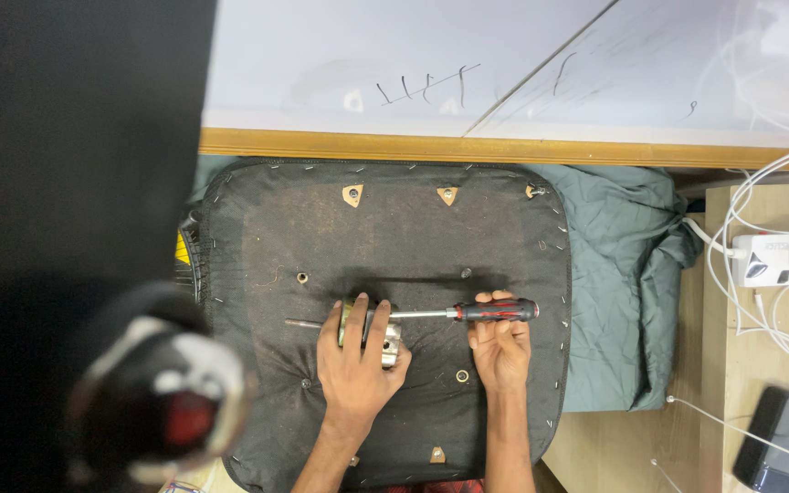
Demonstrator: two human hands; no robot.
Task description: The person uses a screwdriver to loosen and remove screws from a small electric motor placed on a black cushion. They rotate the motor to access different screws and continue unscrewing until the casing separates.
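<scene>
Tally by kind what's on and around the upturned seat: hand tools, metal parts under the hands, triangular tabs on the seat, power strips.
Screwdriver: 1
Metal part: 1
Triangular tabs: 3
Power strip: 1
Total: 6

There is one view, from a head-worn camera looking almost straight down from close above. The seat base (385, 310) fills the middle, with the wooden edge (504, 148) along the far side. A dark, blurred object (152, 393) sits very near the lens and blocks the left side. No second view overlaps it.
</scene>
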